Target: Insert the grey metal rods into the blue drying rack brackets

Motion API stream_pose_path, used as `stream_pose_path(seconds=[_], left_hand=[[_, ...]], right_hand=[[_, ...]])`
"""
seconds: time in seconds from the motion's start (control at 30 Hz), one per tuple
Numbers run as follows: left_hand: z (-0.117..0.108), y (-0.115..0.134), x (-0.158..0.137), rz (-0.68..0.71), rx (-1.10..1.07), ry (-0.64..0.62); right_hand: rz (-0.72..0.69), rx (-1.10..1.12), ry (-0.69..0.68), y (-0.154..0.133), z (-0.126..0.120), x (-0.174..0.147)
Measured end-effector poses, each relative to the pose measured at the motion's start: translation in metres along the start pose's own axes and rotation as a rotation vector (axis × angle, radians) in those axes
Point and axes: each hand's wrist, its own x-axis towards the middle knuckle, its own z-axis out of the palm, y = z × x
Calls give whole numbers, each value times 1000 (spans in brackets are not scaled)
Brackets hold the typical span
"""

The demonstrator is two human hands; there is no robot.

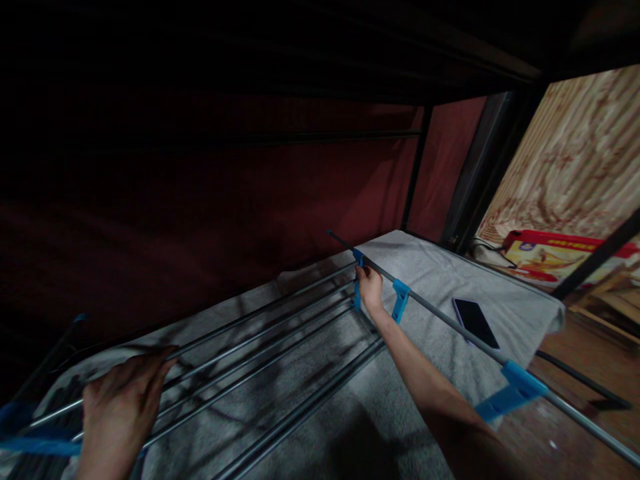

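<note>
A rack of grey metal rods (280,321) with blue plastic connectors lies across a grey cloth. My left hand (123,400) is closed over the top rod near the rack's left end, its fingertips hidden around the rod. At the far end my right hand (370,288) pinches a blue connector (357,293) where the shelf rods meet a long side pole (445,319). A second blue connector (400,298) sits on that pole just right of my right hand, and a larger one (515,390) is nearer the camera. At the lower left is another blue connector (43,445).
The grey cloth (430,267) covers a bed-like surface inside a dark metal frame (419,173). A dark phone (475,321) lies on it beyond the pole. Past the frame at right are a red and yellow box (545,259) and a patterned curtain (585,153). A dark red wall (280,193) stands behind.
</note>
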Motion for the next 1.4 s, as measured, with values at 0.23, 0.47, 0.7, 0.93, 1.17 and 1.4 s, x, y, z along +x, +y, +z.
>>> stream_pose_path(seconds=[0.23, 0.47, 0.7, 0.93, 1.17, 1.4], left_hand=[[6, -14, -6, 119, 28, 10], [6, -10, -5, 72, -20, 30], [4, -12, -3, 177, 14, 49], [8, -11, 1, 206, -62, 155], [6, -9, 0, 124, -100, 109], [10, -15, -2, 87, -84, 117]], right_hand=[[-5, 7, -6, 4, 0, 0], [-9, -2, -9, 6, 0, 0], [13, -11, -14, 6, 0, 1], [13, 47, -20, 5, 0, 1], [1, 60, -36, 6, -1, -1], [-8, 60, -51, 6, -2, 0]])
